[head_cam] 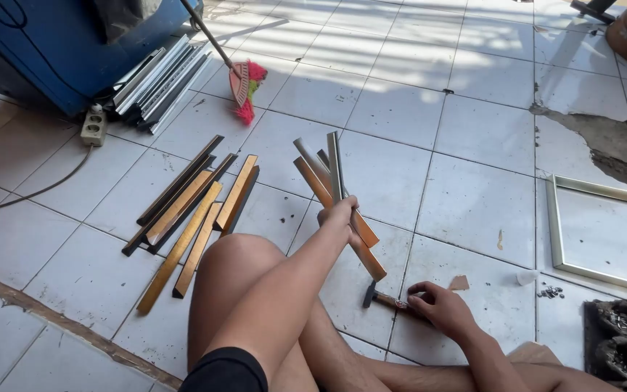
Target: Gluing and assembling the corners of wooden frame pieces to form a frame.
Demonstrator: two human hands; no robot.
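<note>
1. The left hand (339,218) has its grip clenched around a bundle of frame moulding strips (332,190), gold-brown and silver, held up above the floor just past the raised knee (237,254); the strips fan out toward the far side.
2. The right hand (437,305) rests low on the tiled floor (473,196), to the near right of the bundle, its grip wrapped around the handle of a small hammer (380,296). The hammer's dark head lies on the tile, pointing left.
3. More moulding strips (194,218) lie loose on the floor to the left of the knee, dark and gold pieces side by side, running near to far.
4. A finished silver frame (556,232) lies flat at the right edge, with a small heap of nails (550,292) just near its corner.
5. Far left, a broom (243,83) with a pink-and-green head lies beside long silver profiles (157,83), which lean against a blue cabinet (59,51). A white power strip (93,125) sits near it.
6. A pair of dark sandals (622,341) lies at the near right.
</note>
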